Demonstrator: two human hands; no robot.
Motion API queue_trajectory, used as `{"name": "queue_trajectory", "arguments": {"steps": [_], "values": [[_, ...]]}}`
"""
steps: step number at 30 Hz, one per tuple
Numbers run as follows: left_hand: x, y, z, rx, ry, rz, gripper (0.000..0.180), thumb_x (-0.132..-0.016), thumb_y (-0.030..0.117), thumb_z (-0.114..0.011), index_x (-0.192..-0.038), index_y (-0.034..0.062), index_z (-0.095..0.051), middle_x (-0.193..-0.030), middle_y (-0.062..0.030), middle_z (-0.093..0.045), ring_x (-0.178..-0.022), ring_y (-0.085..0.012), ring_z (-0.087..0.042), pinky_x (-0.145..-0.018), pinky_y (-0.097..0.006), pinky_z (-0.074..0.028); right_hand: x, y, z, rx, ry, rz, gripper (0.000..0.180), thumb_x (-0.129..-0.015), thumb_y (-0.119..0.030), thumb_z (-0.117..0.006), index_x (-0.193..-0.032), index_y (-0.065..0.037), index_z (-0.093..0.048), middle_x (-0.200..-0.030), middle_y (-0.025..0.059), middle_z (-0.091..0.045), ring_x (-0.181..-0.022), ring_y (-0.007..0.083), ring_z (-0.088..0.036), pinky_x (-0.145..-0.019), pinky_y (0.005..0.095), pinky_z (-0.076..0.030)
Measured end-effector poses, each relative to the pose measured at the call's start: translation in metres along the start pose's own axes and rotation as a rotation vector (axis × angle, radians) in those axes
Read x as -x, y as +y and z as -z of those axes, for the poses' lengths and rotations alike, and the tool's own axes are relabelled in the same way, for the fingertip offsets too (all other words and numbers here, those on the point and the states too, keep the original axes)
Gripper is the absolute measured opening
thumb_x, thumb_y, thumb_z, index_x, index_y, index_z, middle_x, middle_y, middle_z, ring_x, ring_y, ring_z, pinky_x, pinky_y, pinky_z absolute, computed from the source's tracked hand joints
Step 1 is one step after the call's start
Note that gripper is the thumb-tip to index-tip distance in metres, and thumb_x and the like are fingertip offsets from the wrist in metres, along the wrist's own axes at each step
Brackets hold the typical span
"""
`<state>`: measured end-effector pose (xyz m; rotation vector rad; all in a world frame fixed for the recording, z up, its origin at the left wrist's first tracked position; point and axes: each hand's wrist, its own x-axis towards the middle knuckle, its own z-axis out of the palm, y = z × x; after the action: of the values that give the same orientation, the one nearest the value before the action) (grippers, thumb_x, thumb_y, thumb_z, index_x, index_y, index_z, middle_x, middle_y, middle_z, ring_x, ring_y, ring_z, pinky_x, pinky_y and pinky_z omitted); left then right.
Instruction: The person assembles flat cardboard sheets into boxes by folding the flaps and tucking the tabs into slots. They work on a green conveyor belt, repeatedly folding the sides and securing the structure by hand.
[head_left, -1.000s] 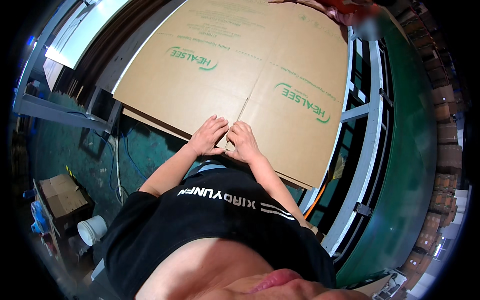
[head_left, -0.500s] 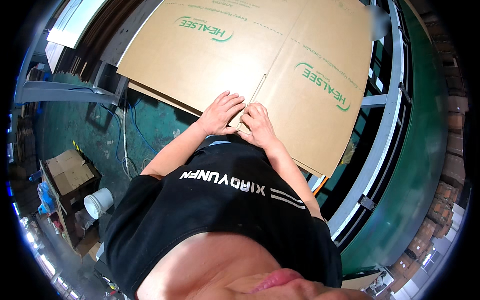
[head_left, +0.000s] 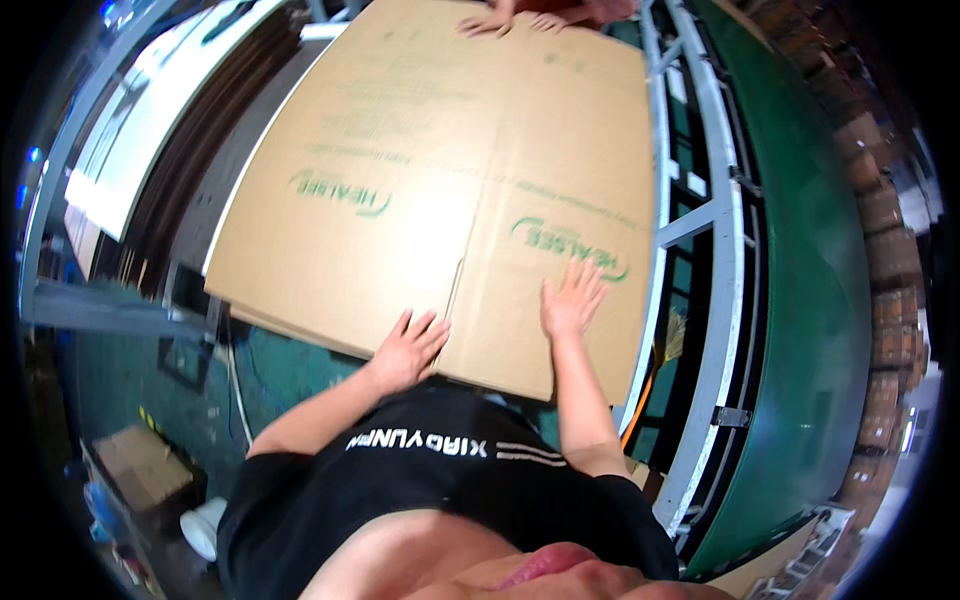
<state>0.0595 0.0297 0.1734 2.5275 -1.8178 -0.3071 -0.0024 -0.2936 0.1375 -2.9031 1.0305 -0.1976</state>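
Lying flat across a grey metal frame [head_left: 700, 215], a large brown cardboard sheet [head_left: 440, 180] fills the upper middle of the view. It is a flattened carton, plain tan, with a long crease running from its far edge toward the person and a short slit cut in from the near edge where two flaps meet. Green printed marks sit on both halves, one on the left panel and one on the right, with faint lines of small print higher up. Bright light glares off the centre of the sheet. More sheets show as thin edges stacked just under its near left side.

The left hand [head_left: 405, 350] rests at the near edge of the sheet, just left of the slit, palm down, fingers a little apart and lying on the cardboard. The right hand [head_left: 572, 300] lies further onto the right flap, palm flat, fingers spread wide, touching the lower end of the green mark. Neither hand grips anything; both lie open on the surface. Both bare forearms rise from a black shirt [head_left: 440, 480] at the bottom.

At the far edge of the sheet, another person's hands [head_left: 500, 20] rest on the cardboard, fingers splayed.

A green belt [head_left: 810, 280] curves down the right side beyond the frame. Lower left, on the dark green floor [head_left: 290, 370], stand a small cardboard box [head_left: 140, 465] and a white tub [head_left: 205, 525].
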Motion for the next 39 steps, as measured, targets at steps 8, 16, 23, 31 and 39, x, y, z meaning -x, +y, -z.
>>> {"name": "queue_trajectory", "arguments": {"steps": [8, 16, 23, 31, 39], "values": [[-0.003, 0.021, 0.002, 0.042, 0.037, 0.102, 0.071, -0.078, 0.026, -0.071, -0.140, 0.0071, -0.044, -0.150, -0.0059, -0.038, -0.141, -0.0295, -0.030, -0.115, -0.046, -0.027, 0.002, 0.003, 0.015, -0.127, -0.031, -0.026, 0.074, -0.089, -0.048, -0.055, -0.148, -0.008, -0.035, -0.157, 0.0190, -0.020, -0.146, 0.0371, -0.015, -0.117, 0.0559, -0.006], [-0.001, 0.025, -0.011, 0.088, 0.065, 0.179, 0.080, -0.065, 0.021, -0.079, -0.138, 0.0088, -0.048, -0.149, -0.0035, -0.041, -0.138, -0.0286, -0.037, -0.112, -0.041, -0.036, 0.008, 0.008, 0.018, -0.201, -0.008, 0.050, 0.067, -0.090, -0.044, -0.055, -0.145, -0.009, -0.039, -0.156, 0.0174, -0.025, -0.145, 0.0363, -0.016, -0.117, 0.0547, -0.008], [0.002, 0.026, -0.001, 0.112, 0.089, 0.180, 0.082, -0.063, 0.018, -0.081, -0.137, 0.0086, -0.049, -0.148, -0.0048, -0.043, -0.137, -0.0292, -0.038, -0.112, -0.036, -0.036, 0.043, 0.020, 0.025, -0.265, -0.027, 0.172, 0.060, -0.091, -0.036, -0.056, -0.142, -0.008, -0.043, -0.154, 0.0153, -0.029, -0.145, 0.0347, -0.019, -0.118, 0.0502, -0.011], [0.002, 0.026, -0.002, 0.108, 0.113, 0.140, 0.079, -0.063, 0.020, -0.082, -0.135, 0.0074, -0.050, -0.146, -0.0078, -0.044, -0.135, -0.0299, -0.041, -0.110, -0.036, -0.038, 0.124, 0.033, 0.031, -0.209, 0.002, 0.087, 0.059, -0.092, -0.036, -0.055, -0.143, -0.012, -0.042, -0.155, 0.0126, -0.027, -0.145, 0.0327, -0.018, -0.118, 0.0499, -0.011], [0.006, 0.016, -0.013, 0.121, 0.198, 0.095, 0.078, -0.065, 0.021, -0.082, -0.135, 0.0081, -0.050, -0.145, -0.0074, -0.046, -0.133, -0.0312, -0.044, -0.107, -0.038, -0.042, 0.170, 0.024, 0.027, -0.140, -0.007, -0.020, 0.061, -0.090, -0.036, -0.057, -0.144, -0.012, -0.041, -0.157, 0.0125, -0.026, -0.145, 0.0333, -0.018, -0.118, 0.0517, -0.011]]}}
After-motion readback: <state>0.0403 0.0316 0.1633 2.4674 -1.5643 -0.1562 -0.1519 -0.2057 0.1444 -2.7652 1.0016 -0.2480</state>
